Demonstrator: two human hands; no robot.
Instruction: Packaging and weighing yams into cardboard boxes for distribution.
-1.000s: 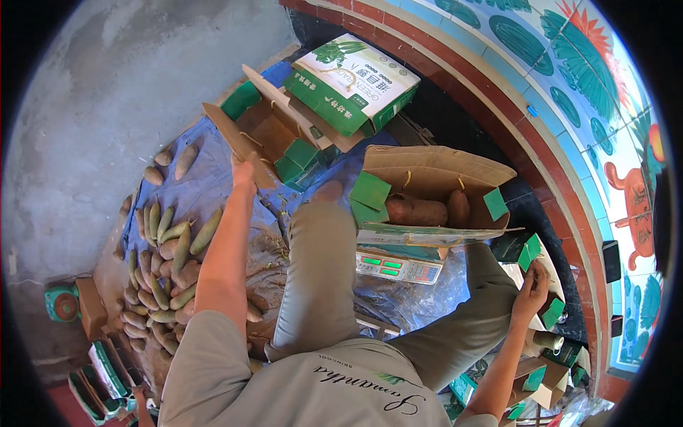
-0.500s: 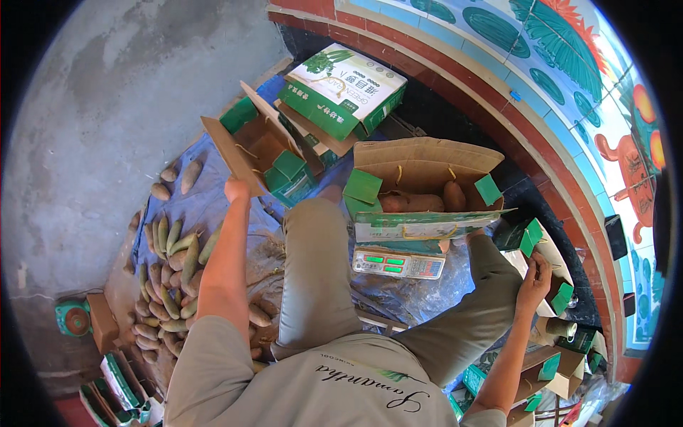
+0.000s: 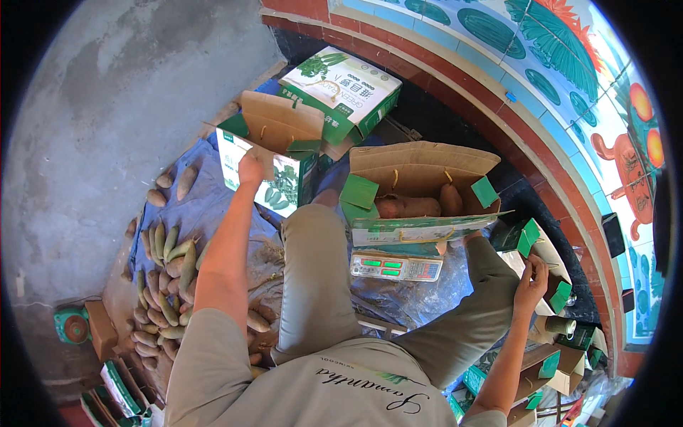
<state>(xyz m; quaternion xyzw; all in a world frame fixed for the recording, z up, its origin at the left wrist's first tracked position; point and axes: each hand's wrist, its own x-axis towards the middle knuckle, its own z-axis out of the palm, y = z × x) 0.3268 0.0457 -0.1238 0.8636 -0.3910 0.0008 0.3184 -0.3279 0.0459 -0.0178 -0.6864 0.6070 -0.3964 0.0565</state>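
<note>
My left hand (image 3: 251, 167) is closed on the near edge of an open green and white carton (image 3: 284, 181), whose brown flaps stand up. At the right, my right hand (image 3: 531, 283) has its fingers curled together at the rim of another carton with green flaps (image 3: 553, 260); what the fingertips pinch is partly hidden. Between my hands, a larger open carton (image 3: 425, 167) holds several reddish-brown tubers (image 3: 413, 207). Just under that carton shows a scale (image 3: 395, 267) with lit green displays.
Green radishes (image 3: 188, 267) and tubers (image 3: 257, 322) lie heaped at the left on a blue sheet (image 3: 192, 201). A closed green and white carton (image 3: 352, 78) stands at the back. More cartons (image 3: 537, 373) crowd the lower right. A painted tile wall (image 3: 544, 114) curves along the right.
The carton in my left hand has turned and tipped upright, so its printed white side now shows. My left hand has risen slightly; my right hand has barely moved.
</note>
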